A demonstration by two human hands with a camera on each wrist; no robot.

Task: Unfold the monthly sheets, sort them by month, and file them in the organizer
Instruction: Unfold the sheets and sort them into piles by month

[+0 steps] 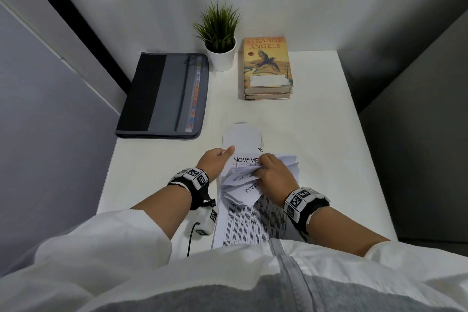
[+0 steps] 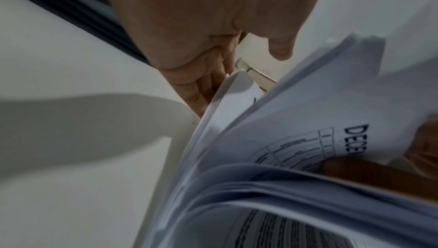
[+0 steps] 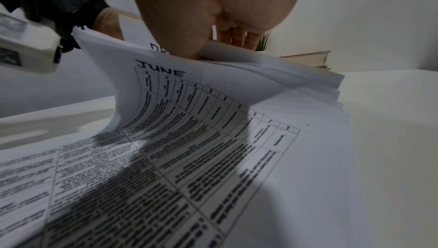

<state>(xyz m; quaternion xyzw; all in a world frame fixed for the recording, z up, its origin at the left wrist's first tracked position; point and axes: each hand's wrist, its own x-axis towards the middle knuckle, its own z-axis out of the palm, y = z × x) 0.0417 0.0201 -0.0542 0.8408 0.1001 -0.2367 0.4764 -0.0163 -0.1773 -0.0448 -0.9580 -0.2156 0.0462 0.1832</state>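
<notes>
A stack of printed monthly sheets [image 1: 253, 220] lies at the table's front centre, its upper half a bunch of folded, curled pages. My left hand [image 1: 222, 156] holds the stack's left edge, fingers [image 2: 208, 87] behind the paper and thumb over the top. My right hand [image 1: 263, 167] pinches several folded sheets on top. A NOVEMBER heading [image 1: 244, 159] shows between the hands. The JUNE sheet [image 3: 166, 102] curves up under my right thumb [image 3: 189, 45], and a DECEMBER sheet [image 2: 350, 139] stands lifted. The dark grey organizer [image 1: 162, 94] lies closed at the back left.
A potted plant [image 1: 220, 38] stands against the back wall. Two stacked books [image 1: 267, 68] lie to its right. The white table [image 1: 316, 134] ends close on both sides, with grey partitions around it. A wrist camera cable hangs by my left forearm.
</notes>
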